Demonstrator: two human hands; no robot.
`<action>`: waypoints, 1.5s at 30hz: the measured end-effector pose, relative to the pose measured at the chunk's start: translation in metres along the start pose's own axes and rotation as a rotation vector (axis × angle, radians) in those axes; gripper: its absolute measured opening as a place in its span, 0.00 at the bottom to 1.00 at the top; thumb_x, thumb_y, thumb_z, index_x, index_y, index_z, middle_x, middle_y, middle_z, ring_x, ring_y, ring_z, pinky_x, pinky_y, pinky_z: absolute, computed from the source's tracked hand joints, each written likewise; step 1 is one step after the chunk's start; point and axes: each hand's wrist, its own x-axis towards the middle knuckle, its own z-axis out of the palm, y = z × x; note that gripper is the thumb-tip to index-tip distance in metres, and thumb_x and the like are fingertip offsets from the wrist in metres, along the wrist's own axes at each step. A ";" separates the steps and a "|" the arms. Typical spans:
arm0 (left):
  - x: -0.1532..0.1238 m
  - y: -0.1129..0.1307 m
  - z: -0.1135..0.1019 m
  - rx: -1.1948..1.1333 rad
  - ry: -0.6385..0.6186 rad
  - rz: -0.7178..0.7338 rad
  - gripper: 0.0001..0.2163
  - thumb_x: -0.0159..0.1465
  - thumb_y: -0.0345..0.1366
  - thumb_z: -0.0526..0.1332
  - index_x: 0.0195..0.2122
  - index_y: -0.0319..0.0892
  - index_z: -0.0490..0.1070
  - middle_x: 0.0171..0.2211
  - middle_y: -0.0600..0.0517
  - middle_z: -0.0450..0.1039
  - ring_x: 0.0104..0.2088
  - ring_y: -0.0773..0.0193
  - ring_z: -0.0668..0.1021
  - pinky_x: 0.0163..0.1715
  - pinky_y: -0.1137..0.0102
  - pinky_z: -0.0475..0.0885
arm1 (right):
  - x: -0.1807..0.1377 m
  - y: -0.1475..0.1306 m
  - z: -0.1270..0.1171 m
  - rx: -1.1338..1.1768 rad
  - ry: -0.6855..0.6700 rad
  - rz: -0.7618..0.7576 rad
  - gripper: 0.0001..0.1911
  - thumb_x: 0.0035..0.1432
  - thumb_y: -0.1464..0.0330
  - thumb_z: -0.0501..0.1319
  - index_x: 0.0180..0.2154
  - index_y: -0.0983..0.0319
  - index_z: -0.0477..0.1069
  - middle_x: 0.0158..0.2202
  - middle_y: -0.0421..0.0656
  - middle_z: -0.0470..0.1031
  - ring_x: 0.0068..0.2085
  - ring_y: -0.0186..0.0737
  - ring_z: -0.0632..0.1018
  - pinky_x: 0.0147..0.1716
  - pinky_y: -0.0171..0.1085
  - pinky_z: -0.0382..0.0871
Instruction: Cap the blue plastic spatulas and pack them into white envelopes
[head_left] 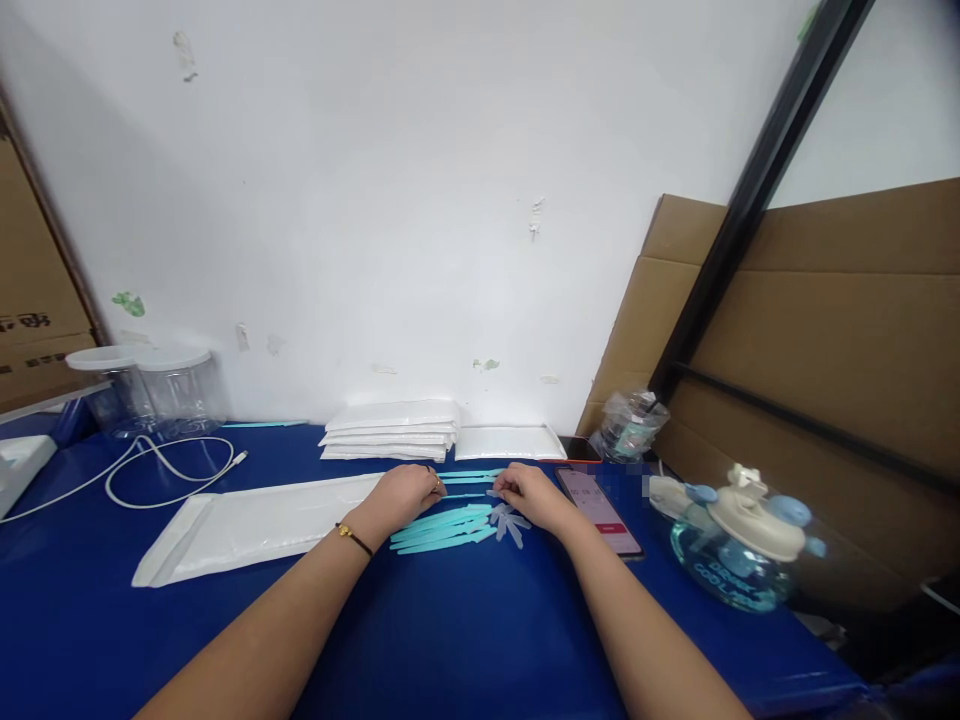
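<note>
My left hand is closed in a pinch on the left end of a slim teal stick that resembles an eyebrow razor. At the stick's other end my right hand pinches a small translucent cap; whether the cap is on the stick I cannot tell. Just in front of the hands, several matching teal sticks lie side by side in a loose pile. Next to them is a little heap of translucent caps. More teal sticks lie behind, partly hidden by the hands.
A long white padded pouch lies left, with stacked white pouches and a single white pouch by the wall. A phone and a teal water bottle stand right. Clear jars and a white cable are left.
</note>
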 end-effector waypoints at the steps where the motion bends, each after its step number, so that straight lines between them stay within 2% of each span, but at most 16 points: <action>1: 0.000 0.000 0.001 -0.006 -0.001 -0.004 0.10 0.61 0.34 0.54 0.35 0.46 0.75 0.34 0.52 0.76 0.35 0.62 0.75 0.32 0.72 0.64 | 0.000 0.000 0.000 0.004 0.004 0.003 0.09 0.52 0.76 0.56 0.32 0.61 0.74 0.32 0.41 0.72 0.31 0.34 0.73 0.30 0.30 0.62; 11: 0.000 -0.003 0.005 -0.053 0.014 -0.015 0.09 0.62 0.35 0.54 0.35 0.47 0.75 0.35 0.53 0.76 0.36 0.62 0.75 0.34 0.72 0.65 | 0.002 -0.008 0.002 0.044 0.003 -0.013 0.09 0.52 0.75 0.57 0.32 0.60 0.75 0.32 0.42 0.73 0.31 0.35 0.74 0.31 0.31 0.64; 16: 0.004 0.002 0.009 -0.078 0.031 -0.001 0.10 0.63 0.36 0.53 0.36 0.46 0.75 0.36 0.51 0.75 0.37 0.61 0.75 0.35 0.71 0.65 | 0.007 -0.012 0.013 0.041 0.015 -0.036 0.09 0.52 0.74 0.58 0.32 0.59 0.75 0.30 0.41 0.73 0.31 0.35 0.74 0.30 0.31 0.64; 19: 0.008 0.008 0.012 -0.073 0.042 -0.041 0.11 0.63 0.34 0.53 0.37 0.46 0.75 0.36 0.51 0.75 0.37 0.60 0.75 0.36 0.70 0.66 | 0.011 -0.011 0.017 0.022 0.034 -0.035 0.09 0.52 0.74 0.58 0.31 0.59 0.76 0.30 0.41 0.74 0.31 0.35 0.74 0.30 0.31 0.64; 22: 0.008 0.013 0.007 -0.098 0.130 -0.090 0.11 0.61 0.34 0.55 0.42 0.45 0.73 0.40 0.49 0.73 0.42 0.59 0.73 0.40 0.69 0.66 | 0.012 -0.005 0.010 0.008 0.074 -0.023 0.10 0.52 0.74 0.57 0.33 0.59 0.76 0.32 0.42 0.75 0.34 0.37 0.75 0.35 0.33 0.65; 24: 0.005 0.013 0.001 -0.144 0.174 -0.119 0.10 0.59 0.36 0.57 0.41 0.44 0.72 0.41 0.49 0.71 0.43 0.59 0.72 0.41 0.70 0.65 | 0.009 0.002 -0.002 0.006 0.118 0.015 0.10 0.52 0.73 0.58 0.34 0.60 0.77 0.34 0.43 0.76 0.36 0.38 0.75 0.37 0.35 0.66; 26: 0.001 0.012 -0.006 -0.208 0.106 -0.143 0.08 0.57 0.38 0.58 0.35 0.44 0.73 0.37 0.50 0.71 0.39 0.61 0.73 0.36 0.71 0.66 | 0.002 0.010 -0.017 0.014 0.119 0.084 0.09 0.52 0.72 0.58 0.33 0.60 0.77 0.33 0.43 0.76 0.36 0.39 0.75 0.37 0.35 0.66; 29: -0.004 0.010 -0.010 -0.312 -0.090 -0.173 0.08 0.54 0.40 0.59 0.29 0.44 0.73 0.29 0.53 0.71 0.29 0.65 0.72 0.26 0.74 0.64 | -0.010 0.021 -0.037 0.053 -0.018 0.218 0.08 0.50 0.71 0.60 0.32 0.61 0.76 0.29 0.42 0.76 0.30 0.37 0.75 0.30 0.33 0.66; 31: -0.005 0.010 -0.009 -0.344 -0.147 -0.197 0.06 0.53 0.38 0.58 0.28 0.43 0.73 0.27 0.54 0.72 0.27 0.66 0.72 0.24 0.75 0.62 | -0.016 0.027 -0.045 0.051 -0.101 0.283 0.08 0.46 0.70 0.63 0.32 0.62 0.76 0.26 0.41 0.76 0.28 0.36 0.74 0.27 0.31 0.65; 35: -0.006 0.010 -0.008 -0.312 -0.094 -0.231 0.06 0.53 0.35 0.56 0.25 0.43 0.72 0.27 0.53 0.72 0.27 0.66 0.72 0.25 0.75 0.61 | -0.022 0.034 -0.047 -0.058 -0.132 0.320 0.11 0.36 0.72 0.68 0.29 0.59 0.76 0.28 0.39 0.76 0.29 0.35 0.74 0.26 0.30 0.62; 38: -0.007 0.008 -0.007 -0.312 -0.047 -0.256 0.07 0.53 0.40 0.57 0.26 0.43 0.72 0.28 0.53 0.72 0.27 0.65 0.71 0.24 0.74 0.60 | -0.022 0.038 -0.041 -0.118 -0.122 0.368 0.05 0.38 0.73 0.66 0.23 0.59 0.75 0.23 0.38 0.75 0.26 0.34 0.73 0.24 0.30 0.60; 40: -0.008 0.007 -0.006 -0.315 -0.068 -0.274 0.07 0.52 0.41 0.59 0.27 0.44 0.71 0.27 0.53 0.72 0.26 0.65 0.71 0.22 0.74 0.59 | -0.022 0.039 -0.037 -0.129 -0.099 0.369 0.04 0.39 0.73 0.65 0.21 0.59 0.73 0.21 0.37 0.74 0.24 0.33 0.72 0.23 0.30 0.58; 42: -0.008 0.007 -0.005 -0.312 -0.090 -0.282 0.06 0.52 0.39 0.60 0.26 0.43 0.71 0.26 0.54 0.71 0.25 0.66 0.71 0.22 0.74 0.59 | -0.020 0.037 -0.032 -0.079 -0.061 0.344 0.04 0.40 0.74 0.64 0.22 0.60 0.72 0.22 0.38 0.73 0.24 0.33 0.71 0.22 0.30 0.58; 45: -0.008 0.009 -0.004 -0.317 -0.068 -0.289 0.05 0.54 0.37 0.58 0.25 0.43 0.69 0.26 0.54 0.71 0.25 0.66 0.70 0.23 0.74 0.59 | -0.013 0.028 -0.026 0.134 0.015 0.298 0.05 0.44 0.74 0.61 0.28 0.61 0.71 0.24 0.38 0.73 0.25 0.33 0.72 0.23 0.30 0.61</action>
